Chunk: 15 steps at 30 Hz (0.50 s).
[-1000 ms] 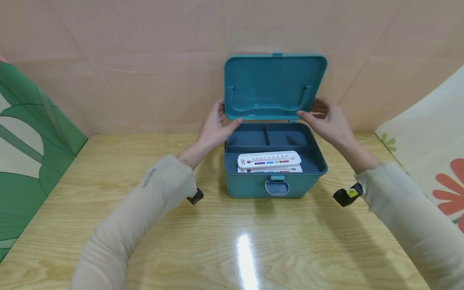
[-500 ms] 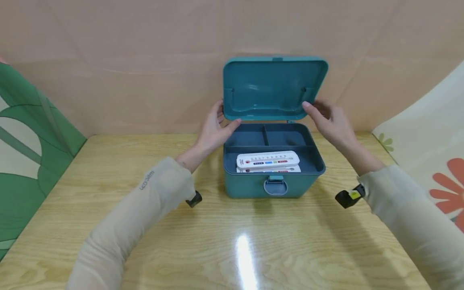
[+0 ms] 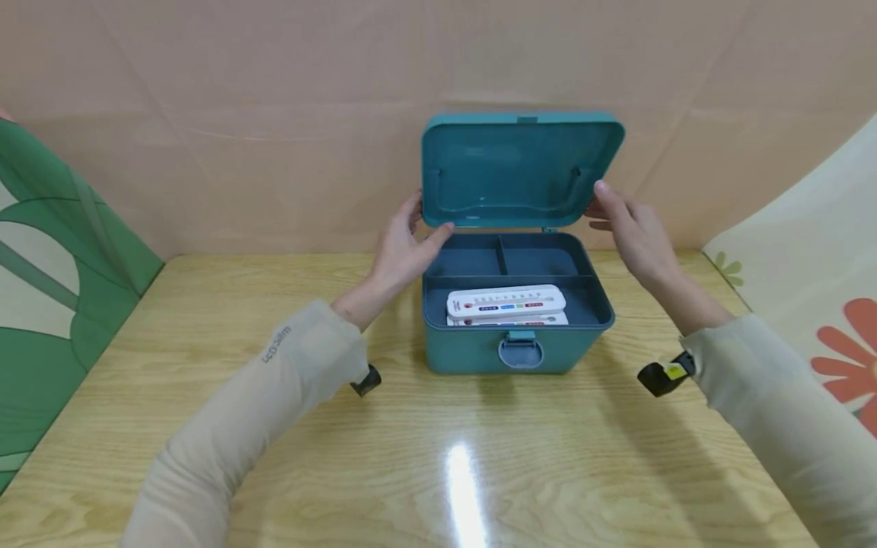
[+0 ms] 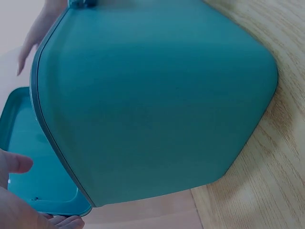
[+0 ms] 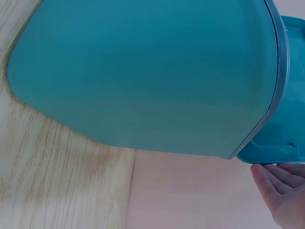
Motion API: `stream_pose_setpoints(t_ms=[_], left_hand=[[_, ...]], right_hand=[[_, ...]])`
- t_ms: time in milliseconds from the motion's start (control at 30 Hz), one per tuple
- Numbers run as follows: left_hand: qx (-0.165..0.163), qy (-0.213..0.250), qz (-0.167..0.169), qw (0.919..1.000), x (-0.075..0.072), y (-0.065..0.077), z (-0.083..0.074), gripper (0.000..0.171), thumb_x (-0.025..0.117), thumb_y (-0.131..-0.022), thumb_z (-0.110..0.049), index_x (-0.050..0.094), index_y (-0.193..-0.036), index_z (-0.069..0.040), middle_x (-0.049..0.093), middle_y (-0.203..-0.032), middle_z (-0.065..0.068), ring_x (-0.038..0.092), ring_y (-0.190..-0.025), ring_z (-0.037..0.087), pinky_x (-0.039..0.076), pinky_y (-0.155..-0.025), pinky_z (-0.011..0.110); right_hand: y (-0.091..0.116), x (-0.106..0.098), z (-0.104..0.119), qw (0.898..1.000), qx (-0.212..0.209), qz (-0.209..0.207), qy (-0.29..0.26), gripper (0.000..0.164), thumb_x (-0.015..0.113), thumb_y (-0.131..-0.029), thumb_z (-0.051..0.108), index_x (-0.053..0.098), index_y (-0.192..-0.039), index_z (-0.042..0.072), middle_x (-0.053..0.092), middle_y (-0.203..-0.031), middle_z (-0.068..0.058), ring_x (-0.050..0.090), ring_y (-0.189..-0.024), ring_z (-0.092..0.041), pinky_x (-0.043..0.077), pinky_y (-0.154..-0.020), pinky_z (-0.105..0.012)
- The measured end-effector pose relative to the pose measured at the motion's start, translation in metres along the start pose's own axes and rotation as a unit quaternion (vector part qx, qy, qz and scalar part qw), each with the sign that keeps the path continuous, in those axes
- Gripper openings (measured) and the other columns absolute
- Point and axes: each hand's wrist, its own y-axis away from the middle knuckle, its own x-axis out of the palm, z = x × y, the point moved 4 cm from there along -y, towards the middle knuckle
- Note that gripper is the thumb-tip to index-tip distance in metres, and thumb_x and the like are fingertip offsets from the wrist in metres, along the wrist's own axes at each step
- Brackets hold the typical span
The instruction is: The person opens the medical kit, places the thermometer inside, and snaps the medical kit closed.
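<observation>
A teal storage box (image 3: 459,354) stands at the back of the table, its lid (image 3: 514,167) raised and leaning forward a little from upright. In its front compartment, two white thermometers (image 3: 507,302) lie one partly over the other. My left hand (image 3: 404,247) is at the lid's lower left corner, fingers behind the edge and thumb stretched out in front. On the opposite side, my right hand (image 3: 642,236) has its fingers at the lid's outer edge, thumb pointing up beside it. The right wrist view shows these fingertips (image 5: 259,169) right at the lid's rim.
Behind the dividers are two rear compartments (image 3: 466,255). A round blue latch (image 3: 521,352) hangs on the box front. The wooden table (image 3: 274,472) meets a pinkish wall covering (image 3: 274,152). Patterned cloths, green (image 3: 41,304) at left and floral (image 3: 822,266) at right, flank it.
The lid's top edge has come down and forward slightly. My right thumb has moved off the lid's inner face, up and to the right. The left hand has hardly moved.
</observation>
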Motion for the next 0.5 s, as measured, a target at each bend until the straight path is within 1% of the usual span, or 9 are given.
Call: stream_pose_setpoints(t_ms=[233,333,433,500], left_hand=[[0.008,-0.008,-0.015,0.9998,-0.0015,0.0004,-0.0001,0.054,0.064,-0.090,-0.018,0.046,-0.140,-0.007,0.053,-0.139,0.009,0.050,-0.127,0.025,0.037,-0.110,0.040],[0.013,-0.006,-0.019,0.9997,-0.0021,0.0006,-0.0008,0.053,0.065,-0.090,-0.022,0.048,-0.138,-0.007,0.055,-0.137,0.009,0.052,-0.126,0.024,0.037,-0.110,0.039],[0.018,-0.002,-0.022,0.9996,-0.0031,0.0012,-0.0017,0.052,0.065,-0.090,-0.027,0.051,-0.136,-0.008,0.058,-0.134,0.008,0.054,-0.124,0.023,0.037,-0.110,0.037],[0.016,0.001,-0.022,0.9996,-0.0036,0.0015,-0.0020,0.052,0.066,-0.090,-0.032,0.052,-0.135,-0.009,0.059,-0.133,0.007,0.055,-0.123,0.021,0.038,-0.110,0.037]], right_hand=[[0.0035,-0.0007,0.0012,1.000,0.001,-0.010,0.003,0.072,0.029,-0.099,0.057,0.051,-0.135,-0.002,0.056,-0.132,-0.024,0.056,-0.118,-0.037,0.042,-0.102,-0.051],[0.0042,-0.0001,0.0026,1.000,-0.006,-0.009,-0.005,0.072,0.024,-0.101,0.055,0.051,-0.135,-0.002,0.055,-0.134,-0.024,0.055,-0.119,-0.037,0.042,-0.102,-0.050],[0.0058,0.0004,0.0045,1.000,-0.016,-0.005,-0.016,0.074,0.017,-0.101,0.055,0.049,-0.137,-0.001,0.052,-0.136,-0.024,0.052,-0.122,-0.038,0.041,-0.102,-0.051],[0.0073,0.0003,0.0057,1.000,-0.020,-0.003,-0.020,0.075,0.013,-0.101,0.055,0.047,-0.139,0.000,0.051,-0.138,-0.023,0.050,-0.124,-0.040,0.040,-0.103,-0.052]])
